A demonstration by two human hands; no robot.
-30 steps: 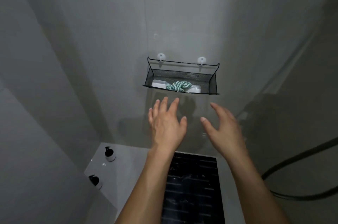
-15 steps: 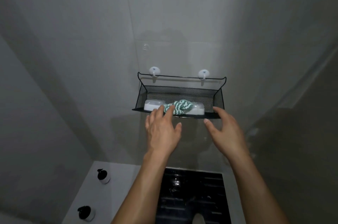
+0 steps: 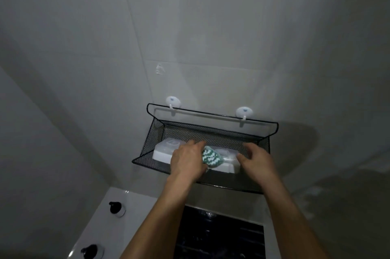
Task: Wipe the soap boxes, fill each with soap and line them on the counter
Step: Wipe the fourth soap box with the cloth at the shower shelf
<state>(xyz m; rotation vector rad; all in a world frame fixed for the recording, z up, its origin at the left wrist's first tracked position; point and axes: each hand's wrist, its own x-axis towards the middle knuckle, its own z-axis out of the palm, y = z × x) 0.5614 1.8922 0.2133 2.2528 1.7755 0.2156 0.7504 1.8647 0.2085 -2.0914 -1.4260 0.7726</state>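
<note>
Both hands have reached into the basket (image 3: 147, 149): left hand (image 3: 186, 160) holds the cloth (image 3: 211, 156), right hand (image 3: 256, 158) grips a soap box (image 3: 226, 166); wiping can start.

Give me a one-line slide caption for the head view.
Both hands in a black wall-hung mesh basket: left hand on the green-white cloth, right hand at a white soap box.

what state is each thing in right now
left hand: in the basket, on the cloth
right hand: in the basket, on the right box
cloth: bunched, lying between the boxes
left box: lid shut, in basket
right box: lid shut, in basket
basket: hung on two hooks
</note>
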